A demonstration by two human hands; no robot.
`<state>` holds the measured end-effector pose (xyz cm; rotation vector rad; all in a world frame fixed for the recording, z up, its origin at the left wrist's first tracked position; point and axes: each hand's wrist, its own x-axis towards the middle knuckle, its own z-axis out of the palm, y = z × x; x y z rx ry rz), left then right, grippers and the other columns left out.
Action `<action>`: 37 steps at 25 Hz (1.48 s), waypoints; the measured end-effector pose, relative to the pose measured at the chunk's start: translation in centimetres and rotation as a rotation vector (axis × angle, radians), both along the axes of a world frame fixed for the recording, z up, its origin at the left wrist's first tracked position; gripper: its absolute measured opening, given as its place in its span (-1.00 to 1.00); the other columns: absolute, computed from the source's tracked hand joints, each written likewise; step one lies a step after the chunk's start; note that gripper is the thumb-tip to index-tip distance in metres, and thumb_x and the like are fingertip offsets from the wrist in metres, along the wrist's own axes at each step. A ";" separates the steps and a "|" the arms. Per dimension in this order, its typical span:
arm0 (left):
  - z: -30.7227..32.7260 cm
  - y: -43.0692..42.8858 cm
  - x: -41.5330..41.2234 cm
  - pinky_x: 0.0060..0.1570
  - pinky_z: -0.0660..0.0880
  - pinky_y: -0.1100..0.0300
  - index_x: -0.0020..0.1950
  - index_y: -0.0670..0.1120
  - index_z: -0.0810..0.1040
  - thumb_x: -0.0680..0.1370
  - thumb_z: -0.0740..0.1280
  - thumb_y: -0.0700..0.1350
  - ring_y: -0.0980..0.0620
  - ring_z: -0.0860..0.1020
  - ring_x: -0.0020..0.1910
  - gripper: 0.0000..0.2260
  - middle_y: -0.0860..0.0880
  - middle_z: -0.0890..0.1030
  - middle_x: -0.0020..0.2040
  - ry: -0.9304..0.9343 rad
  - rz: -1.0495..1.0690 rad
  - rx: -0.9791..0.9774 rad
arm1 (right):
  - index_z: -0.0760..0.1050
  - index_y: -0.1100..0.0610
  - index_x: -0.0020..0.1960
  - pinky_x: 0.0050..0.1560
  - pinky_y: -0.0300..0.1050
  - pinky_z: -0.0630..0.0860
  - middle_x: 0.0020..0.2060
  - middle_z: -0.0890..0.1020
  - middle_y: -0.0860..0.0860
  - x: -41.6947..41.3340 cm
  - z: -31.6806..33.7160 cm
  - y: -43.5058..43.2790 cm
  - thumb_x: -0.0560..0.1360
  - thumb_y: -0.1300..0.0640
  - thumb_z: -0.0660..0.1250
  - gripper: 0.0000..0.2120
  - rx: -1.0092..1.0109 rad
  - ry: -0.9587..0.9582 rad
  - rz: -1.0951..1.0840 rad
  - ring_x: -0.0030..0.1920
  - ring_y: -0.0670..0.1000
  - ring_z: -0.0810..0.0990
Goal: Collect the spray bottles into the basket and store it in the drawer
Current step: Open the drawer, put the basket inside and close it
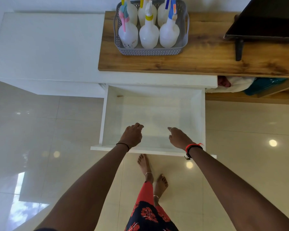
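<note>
A grey perforated basket [151, 51] stands on the wooden top, holding several white spray bottles [148, 35] with pink, yellow and blue nozzles. Below it a white drawer [105, 114] is pulled out, with nothing inside. My left hand [132, 135] hovers over the drawer's front part, fingers loosely curled and holding nothing. My right hand [179, 137] is beside it, also over the drawer's front, fingers apart and holding nothing. Both hands are well below the basket.
A dark television [265, 19] on a black stand sits on the wooden top [207, 59] to the right. A white cabinet top [48, 47] lies to the left. A shelf at right holds white cloth and a teal item [264, 85]. My bare feet stand on glossy tiles.
</note>
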<state>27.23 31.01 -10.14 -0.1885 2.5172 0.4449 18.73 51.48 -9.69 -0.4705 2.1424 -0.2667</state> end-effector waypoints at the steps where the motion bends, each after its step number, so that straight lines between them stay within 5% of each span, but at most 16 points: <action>1: 0.5 -0.9 -1.2 0.31 0.33 0.04 0.42 -0.13 0.34 0.59 0.15 -0.19 -0.13 0.48 0.29 -0.62 -0.11 0.41 0.38 0.021 0.015 0.010 | 0.21 0.24 0.50 0.44 -0.03 0.26 0.48 0.31 0.14 -1.7 0.5 -0.6 0.59 0.26 0.07 -0.52 -0.023 0.025 -0.058 0.47 0.13 0.30; 13: 8.2 -12.5 -16.3 0.27 0.43 -0.01 0.24 -0.20 0.52 0.59 0.22 -0.20 -0.16 0.53 0.22 -0.75 -0.16 0.55 0.23 0.351 0.280 0.207 | 0.47 0.31 0.26 0.19 -0.10 0.43 0.20 0.59 0.19 -20.9 6.8 -7.7 0.53 0.24 0.23 -0.67 -0.266 0.221 -0.860 0.25 0.16 0.52; 16: 9.3 -15.3 -19.6 0.17 0.48 0.09 0.10 -0.21 0.59 0.57 0.23 -0.24 -0.12 0.58 0.11 -0.81 -0.16 0.63 0.11 0.508 0.429 0.280 | 0.42 0.25 -0.12 -0.02 -0.02 0.43 -0.26 0.53 0.06 -25.3 7.8 -8.5 0.50 0.27 0.23 -0.95 -0.251 0.254 -0.970 -0.04 0.13 0.49; 18: 9.8 -17.0 -22.0 0.07 0.50 0.13 0.04 -0.20 0.60 0.57 0.22 -0.19 -0.09 0.61 0.03 -0.81 -0.15 0.67 0.03 0.607 0.559 0.291 | 0.22 0.12 -0.31 -0.13 -0.12 0.32 -0.38 0.32 -0.03 -28.2 8.1 -9.1 0.50 0.29 0.20 -0.74 -0.247 0.260 -1.006 -0.11 0.07 0.38; 23: 9.5 -20.9 -28.4 -0.21 0.39 0.51 0.03 -0.18 0.59 0.55 0.16 -0.19 0.01 0.57 -0.10 -0.77 -0.14 0.69 -0.02 0.736 0.946 0.311 | 0.27 0.09 -0.25 -0.09 -0.19 0.31 -0.15 0.43 0.04 -34.5 8.2 -10.7 0.57 0.25 0.10 -0.78 -0.262 0.266 -1.068 -0.06 0.04 0.39; 25: 8.9 -22.1 -30.8 -0.20 0.36 0.48 0.11 -0.18 0.58 0.56 0.13 -0.22 0.00 0.57 -0.04 -0.74 -0.15 0.68 0.05 0.684 1.074 0.303 | 0.24 0.07 -0.27 -0.07 -0.21 0.30 -0.24 0.40 -0.02 -36.9 7.6 -11.3 0.59 0.25 0.07 -0.73 -0.265 0.264 -1.057 -0.05 0.03 0.39; 28: 7.4 -23.2 -34.3 -0.04 0.45 0.30 0.10 -0.18 0.58 0.58 0.14 -0.20 -0.09 0.57 0.09 -0.75 -0.15 0.66 0.05 0.518 1.193 0.313 | 0.37 0.14 -0.05 -0.06 -0.20 0.30 -0.24 0.36 -0.04 -40.5 6.2 -12.0 0.60 0.27 0.06 -0.86 -0.246 0.221 -1.010 -0.02 0.00 0.34; 30: 6.5 -23.5 -36.2 -0.21 0.46 0.30 -0.16 -0.14 0.55 0.59 0.16 -0.16 -0.09 0.49 -0.07 -0.78 -0.10 0.58 -0.19 0.382 1.192 0.352 | 0.33 0.11 0.00 -0.12 -0.18 0.32 -0.29 0.33 -0.03 -42.3 5.5 -12.5 0.59 0.25 0.06 -0.89 -0.214 0.166 -0.916 -0.02 0.01 0.33; 34: 5.2 -23.6 -39.0 -0.30 0.43 0.31 -0.24 -0.13 0.48 0.63 0.15 -0.19 0.01 0.44 -0.25 -0.74 -0.07 0.48 -0.26 0.249 1.114 0.442 | 0.43 0.16 -0.06 -0.14 -0.13 0.35 -0.26 0.40 0.01 -44.9 4.2 -13.5 0.58 0.11 0.12 -0.83 -0.253 0.097 -0.918 -0.11 0.05 0.40; 37: 4.7 -23.6 -40.1 -0.44 0.28 0.38 -0.33 -0.04 0.31 0.63 0.10 -0.27 0.13 0.31 -0.38 -0.67 -0.01 0.35 -0.35 0.241 1.080 0.448 | 0.42 0.25 0.25 -0.28 -0.21 0.34 -0.30 0.39 -0.03 -45.9 3.4 -14.4 0.59 0.03 0.14 -0.64 -0.257 0.050 -0.901 -0.32 -0.07 0.37</action>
